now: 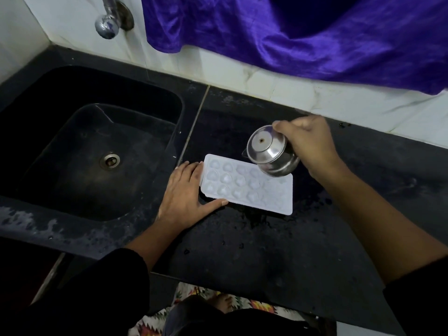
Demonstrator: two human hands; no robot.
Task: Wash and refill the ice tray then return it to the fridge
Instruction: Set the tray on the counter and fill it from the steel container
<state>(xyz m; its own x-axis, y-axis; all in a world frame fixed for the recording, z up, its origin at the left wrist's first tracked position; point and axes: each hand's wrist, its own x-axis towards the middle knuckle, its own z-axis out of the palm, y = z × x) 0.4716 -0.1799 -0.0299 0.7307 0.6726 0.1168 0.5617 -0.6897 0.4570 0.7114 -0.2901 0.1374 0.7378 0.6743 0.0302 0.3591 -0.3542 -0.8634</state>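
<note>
Your white plastic ice tray [247,187] with rounded cells lies flat on the wet black stone bench [266,251], just right of the dark sink [92,146]. Your left hand [184,197] braces its near-left corner, fingers [194,169] spread. Your right hand [308,144] grips a tipped steel pot [269,154] over the tray's far edge.

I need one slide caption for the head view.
Right hand tips steel pot over white ice tray, steadied by left hand.

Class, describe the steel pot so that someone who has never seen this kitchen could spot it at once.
Start at the black sink and go right along the dark counter to the white ice tray. The steel pot is tipped over the tray's far end, held by the right hand. It is the only shiny round thing there.
</note>
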